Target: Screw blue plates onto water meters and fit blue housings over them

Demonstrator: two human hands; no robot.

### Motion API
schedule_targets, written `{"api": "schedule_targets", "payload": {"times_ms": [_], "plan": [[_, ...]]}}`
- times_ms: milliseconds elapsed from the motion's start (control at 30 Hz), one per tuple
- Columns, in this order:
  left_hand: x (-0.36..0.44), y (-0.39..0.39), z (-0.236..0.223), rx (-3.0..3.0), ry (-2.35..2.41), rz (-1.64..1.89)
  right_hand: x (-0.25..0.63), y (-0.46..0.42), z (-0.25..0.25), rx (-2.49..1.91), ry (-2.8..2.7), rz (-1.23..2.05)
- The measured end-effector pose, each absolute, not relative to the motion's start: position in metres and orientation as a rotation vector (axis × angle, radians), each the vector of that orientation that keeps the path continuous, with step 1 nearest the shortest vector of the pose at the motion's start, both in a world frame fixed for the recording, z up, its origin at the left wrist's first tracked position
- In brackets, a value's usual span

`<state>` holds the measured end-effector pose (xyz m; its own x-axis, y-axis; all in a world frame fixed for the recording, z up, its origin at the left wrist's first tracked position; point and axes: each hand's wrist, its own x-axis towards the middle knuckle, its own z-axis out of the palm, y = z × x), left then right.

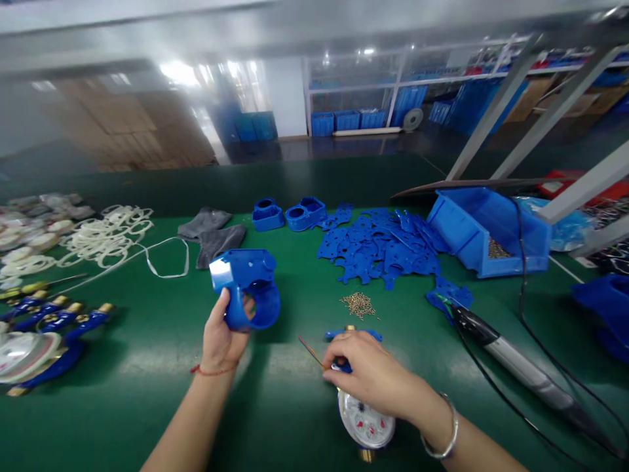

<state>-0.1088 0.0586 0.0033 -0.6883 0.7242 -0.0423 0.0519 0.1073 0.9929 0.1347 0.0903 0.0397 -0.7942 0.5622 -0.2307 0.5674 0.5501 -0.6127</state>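
Observation:
My left hand (pixel 225 337) grips a blue plastic housing (pixel 266 306) with a round opening, raised above the bench. Between the thumb and fingers of my right hand (pixel 366 370) are thin coloured wires (pixel 310 351), their loose ends pointing toward the left. Under that hand lies a water meter (pixel 367 423) with a white dial, red pointers and brass ends; the hand hides part of its blue body. Just beyond the meter is a small heap of brass-coloured screws (pixel 358 305). An electric screwdriver (pixel 511 367) rests on the right, its tip over a blue flat plate (pixel 457 293).
Blue flat plates (pixel 383 246) are piled beside a tilted blue bin (pixel 491 229). Two more housings (pixel 305 214) stand at the back near grey cloths (pixel 213 233). White rings (pixel 111 236) and several meters (pixel 29 354) occupy the left. The screwdriver's cable (pixel 523 282) crosses the right side.

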Motion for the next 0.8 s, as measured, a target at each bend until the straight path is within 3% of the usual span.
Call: {"api": "schedule_targets", "payload": {"times_ms": [100, 200, 400, 567, 800], "plan": [[-0.072, 0.042, 0.005, 0.425, 1.099, 1.791, 0.140, 0.087, 0.030, 1.049, 2.621, -1.567], [-0.050, 0.034, -0.004, 0.211, 0.730, 1.822, 0.142, 0.084, 0.022, 1.081, 2.520, -1.907], [-0.035, 0.027, -0.011, 0.095, 0.876, 1.875, 0.148, 0.078, 0.013, 1.192, 2.503, -2.252], [-0.026, 0.015, 0.001, -0.103, 1.083, 1.838, 0.148, 0.078, 0.008, 1.233, 2.119, -2.699], [-0.023, 0.005, -0.005, -0.061, 1.044, 1.810, 0.150, 0.095, 0.001, 1.128, 1.597, -2.887]]}}
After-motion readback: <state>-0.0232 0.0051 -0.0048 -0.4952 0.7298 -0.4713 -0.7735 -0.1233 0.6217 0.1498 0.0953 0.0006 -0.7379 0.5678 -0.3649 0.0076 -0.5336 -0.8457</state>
